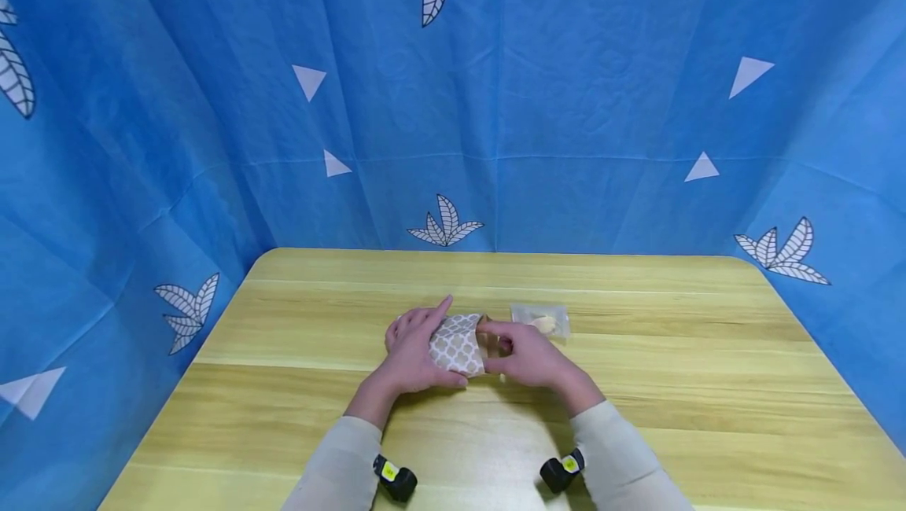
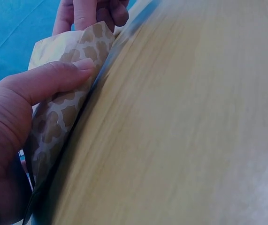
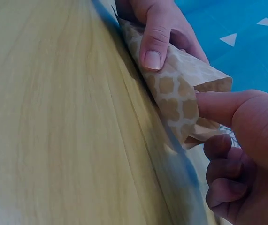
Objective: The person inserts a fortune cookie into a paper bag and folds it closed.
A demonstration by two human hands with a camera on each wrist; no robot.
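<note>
A small paper bag (image 1: pixel 455 344), tan with a white lattice print, stands a little off flat on the table with its mouth gaping to the right. My left hand (image 1: pixel 418 350) grips it from the left, thumb across the near side and fingers round the far side. In the right wrist view the bag (image 3: pixel 171 89) shows its folded edges. My right hand (image 1: pixel 527 354) has its thumb and index finger stretched into the mouth, spread against opposite edges. Its other fingers (image 3: pixel 225 185) are curled outside the bag. The bag's inside is mostly hidden.
Just behind my right hand lies a clear plastic packet (image 1: pixel 559 321) with something pale in it. The wooden table (image 1: pixel 672 385) ends at a blue patterned curtain (image 1: pixel 566 102) at the back and sides. Each sleeve carries a black wrist camera (image 1: pixel 561 472).
</note>
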